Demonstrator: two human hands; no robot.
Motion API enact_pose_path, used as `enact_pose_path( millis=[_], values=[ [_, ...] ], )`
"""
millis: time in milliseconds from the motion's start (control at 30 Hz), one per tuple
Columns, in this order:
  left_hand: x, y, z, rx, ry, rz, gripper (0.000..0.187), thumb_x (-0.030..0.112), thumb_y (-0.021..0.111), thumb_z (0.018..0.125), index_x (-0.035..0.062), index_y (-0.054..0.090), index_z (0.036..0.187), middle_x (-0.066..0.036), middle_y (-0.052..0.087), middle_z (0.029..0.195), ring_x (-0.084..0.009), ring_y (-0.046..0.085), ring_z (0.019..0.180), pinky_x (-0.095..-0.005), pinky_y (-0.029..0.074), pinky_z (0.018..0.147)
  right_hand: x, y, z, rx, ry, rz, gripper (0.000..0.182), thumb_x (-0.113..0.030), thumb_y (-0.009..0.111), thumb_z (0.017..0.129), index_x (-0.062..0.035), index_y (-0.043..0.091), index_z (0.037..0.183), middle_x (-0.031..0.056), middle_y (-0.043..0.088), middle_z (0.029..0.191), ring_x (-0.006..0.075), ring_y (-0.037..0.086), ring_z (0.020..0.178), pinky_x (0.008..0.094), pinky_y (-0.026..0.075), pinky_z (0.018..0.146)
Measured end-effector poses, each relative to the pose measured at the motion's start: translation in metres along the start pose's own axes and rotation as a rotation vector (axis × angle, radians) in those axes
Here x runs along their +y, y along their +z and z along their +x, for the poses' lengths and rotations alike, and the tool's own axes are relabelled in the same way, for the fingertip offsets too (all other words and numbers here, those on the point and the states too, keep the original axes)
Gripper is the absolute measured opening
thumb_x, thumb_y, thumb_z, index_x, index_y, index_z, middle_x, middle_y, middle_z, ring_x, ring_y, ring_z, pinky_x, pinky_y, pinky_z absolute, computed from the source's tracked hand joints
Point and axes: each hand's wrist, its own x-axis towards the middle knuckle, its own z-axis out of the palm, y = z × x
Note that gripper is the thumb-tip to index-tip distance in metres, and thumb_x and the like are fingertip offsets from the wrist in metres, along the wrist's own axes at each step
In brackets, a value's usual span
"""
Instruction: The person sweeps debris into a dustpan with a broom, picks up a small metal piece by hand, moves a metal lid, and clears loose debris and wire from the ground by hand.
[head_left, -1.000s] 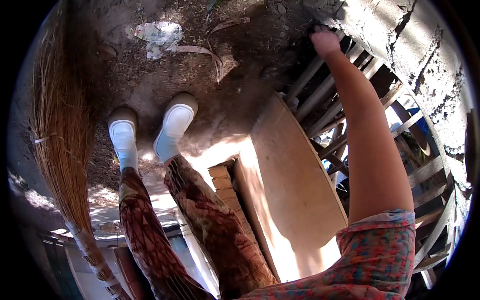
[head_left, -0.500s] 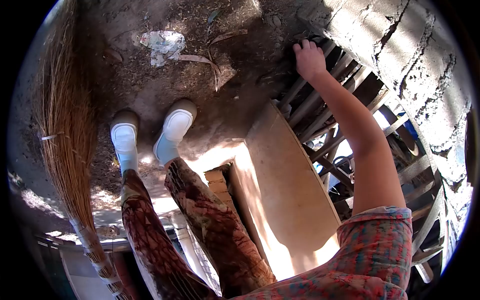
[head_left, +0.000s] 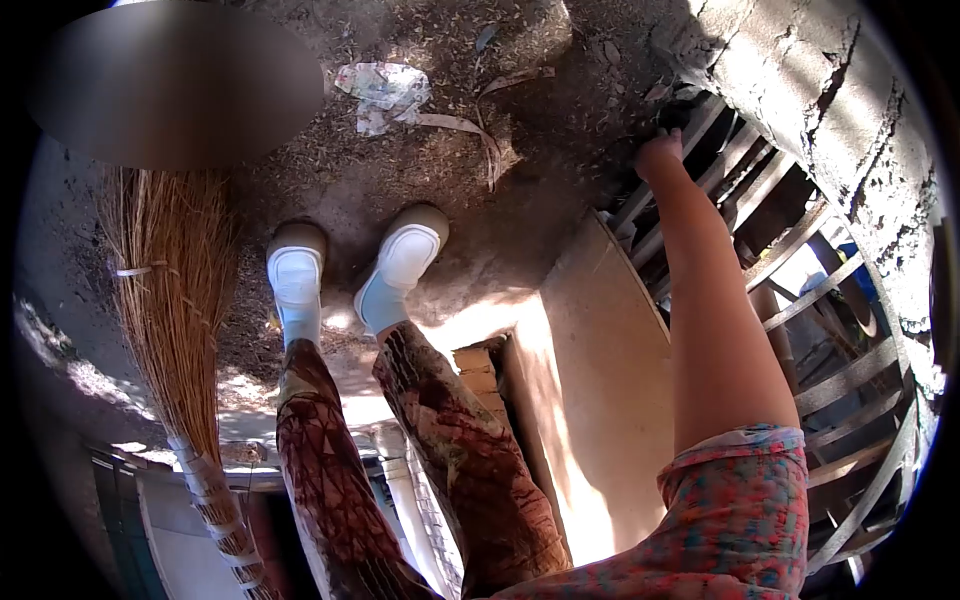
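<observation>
My right hand [head_left: 660, 158] reaches down to the dark ground beside the slatted frame [head_left: 738, 165]. It is close to the frame's far end, at the foot of the rough wall. Its fingers point away into shadow and are mostly hidden, so neither their grip nor anything in them shows. A straw broom [head_left: 175, 300] stands at the left, its bristles toward the top and its bound handle running down out of the picture. My left hand is out of view, and whether it touches the broom cannot be seen.
A beige panel [head_left: 600, 350] stands between my legs and the slats. The cracked wall [head_left: 800, 80] borders the right. A crumpled plastic scrap [head_left: 385, 92] and a strip [head_left: 455, 123] lie on the dirt beyond my shoes [head_left: 408, 252]. A grey blur covers the upper left.
The view has shifted, so the shoes, broom and panel sit farther right. My right arm is straighter, and its hand has gone lower beside the slats, with the fingers now less visible.
</observation>
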Motion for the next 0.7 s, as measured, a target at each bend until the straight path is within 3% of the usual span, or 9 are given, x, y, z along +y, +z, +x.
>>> enact_pose_path(
  millis=[67,200,333,367,400,533,600,667,700],
  values=[
    [0.011,-0.007,0.000,-0.057,-0.138,0.122,0.076,0.014,0.072,0.076,-0.0097,0.029,0.134,-0.011,0.063,0.093,-0.0176,0.059,0.081,-0.0305,0.049,0.070,-0.007,0.011,-0.008,-0.062,-0.055,-0.141,0.036,-0.022,0.050,0.083,-0.0145,0.062,0.116,0.0082,0.056,0.125,0.0287,0.048,0.118,0.0519,0.018,0.108],
    [0.042,-0.004,-0.001,-0.040,-0.205,0.080,0.067,0.019,0.069,0.080,-0.0055,0.035,0.132,-0.012,0.062,0.096,-0.0186,0.058,0.084,-0.0313,0.049,0.070,-0.011,-0.019,-0.048,-0.019,-0.052,0.018,0.035,-0.022,0.043,0.088,-0.0149,0.060,0.118,0.0098,0.054,0.126,0.0277,0.046,0.120,0.0497,0.023,0.106],
    [0.107,0.002,-0.006,-0.062,-0.217,0.040,0.057,0.025,0.063,0.082,-0.0034,0.041,0.127,-0.017,0.061,0.101,-0.0212,0.058,0.086,-0.0333,0.049,0.071,-0.025,-0.047,-0.115,0.138,-0.139,0.468,0.032,-0.024,0.052,0.086,-0.0132,0.057,0.116,0.0110,0.058,0.117,0.0308,0.053,0.110,0.0448,0.043,0.091],
    [0.104,-0.007,-0.020,-0.090,-0.104,0.013,0.057,0.026,0.064,0.080,-0.0032,0.043,0.124,-0.016,0.063,0.097,-0.0206,0.059,0.082,-0.0341,0.049,0.068,-0.037,-0.060,-0.139,0.162,-0.189,0.633,0.034,-0.026,0.054,0.085,-0.0132,0.057,0.116,0.0122,0.058,0.116,0.0320,0.055,0.108,0.0433,0.045,0.089],
    [0.115,-0.013,-0.033,-0.104,-0.219,0.116,0.058,0.026,0.065,0.078,-0.0024,0.044,0.124,-0.013,0.065,0.088,-0.0204,0.060,0.076,-0.0340,0.049,0.064,-0.050,-0.068,-0.169,0.235,-0.290,0.855,0.038,-0.029,0.056,0.084,-0.0127,0.056,0.118,0.0157,0.059,0.112,0.0329,0.058,0.102,0.0418,0.047,0.086],
    [0.056,-0.037,-0.079,-0.023,-0.085,0.252,0.065,0.029,0.067,0.076,0.0015,0.041,0.130,-0.011,0.067,0.085,-0.0225,0.063,0.072,-0.0340,0.049,0.061,-0.120,-0.100,-0.314,0.166,-0.758,1.905,0.040,-0.024,0.062,0.085,-0.0087,0.055,0.121,0.0179,0.063,0.107,0.0273,0.063,0.092,0.0349,0.049,0.080],
    [0.031,-0.039,-0.083,0.042,0.162,0.185,0.065,0.026,0.069,0.073,0.0006,0.043,0.128,-0.009,0.065,0.083,-0.0205,0.061,0.070,-0.0323,0.049,0.062,-0.128,-0.128,-0.384,-0.119,-0.865,1.988,0.033,-0.016,0.061,0.088,-0.0033,0.057,0.119,0.0127,0.066,0.098,0.0172,0.063,0.084,0.0308,0.049,0.076],
    [0.002,-0.042,-0.078,0.092,0.406,0.128,0.066,0.024,0.071,0.070,-0.0003,0.045,0.126,-0.007,0.063,0.082,-0.0185,0.059,0.068,-0.0306,0.049,0.063,-0.164,-0.119,-0.388,-0.049,-0.822,2.096,0.031,-0.017,0.062,0.087,-0.0039,0.059,0.114,0.0136,0.067,0.096,0.0187,0.063,0.082,0.0305,0.049,0.074],
    [-0.032,-0.039,-0.077,-0.081,0.135,-0.157,0.067,0.036,0.063,0.078,0.0023,0.040,0.131,-0.011,0.063,0.091,-0.0194,0.059,0.078,-0.0326,0.049,0.069,-0.181,-0.110,-0.382,0.028,-0.784,2.182,0.028,-0.019,0.063,0.086,-0.0046,0.062,0.110,0.0145,0.067,0.095,0.0203,0.064,0.079,0.0303,0.049,0.073]
  ],
)
